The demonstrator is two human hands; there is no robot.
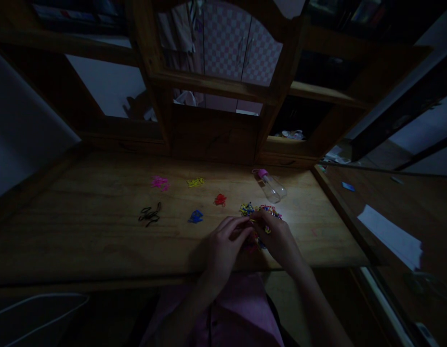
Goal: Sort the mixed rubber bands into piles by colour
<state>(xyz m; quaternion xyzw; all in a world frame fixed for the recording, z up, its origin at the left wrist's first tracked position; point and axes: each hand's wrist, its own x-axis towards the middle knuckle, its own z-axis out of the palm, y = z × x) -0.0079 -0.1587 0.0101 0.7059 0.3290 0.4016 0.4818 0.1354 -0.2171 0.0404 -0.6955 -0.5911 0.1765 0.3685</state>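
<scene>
My left hand (pixel 225 243) and my right hand (pixel 276 236) meet over a mixed pile of small coloured loops (pixel 248 209), fingers pinched together. A small yellow piece (pixel 252 220) shows at the fingertips; its exact kind is too small and dim to make out. Part of the pile is hidden under my hands. Left of it lie separate little heaps: red pieces (pixel 220 200), blue pieces (pixel 195 216), yellow pieces (pixel 195 182) and pink pieces (pixel 160 183). Larger black loops (pixel 150 215) lie farthest left in the front row.
A clear bottle with a pink cap (pixel 263 173) lies on its side behind the pile. The wooden desk (pixel 100 246) backs onto a shelf unit (pixel 212 132). On a brown surface to the right are white paper (pixel 389 236) and a small blue packet (pixel 348 186).
</scene>
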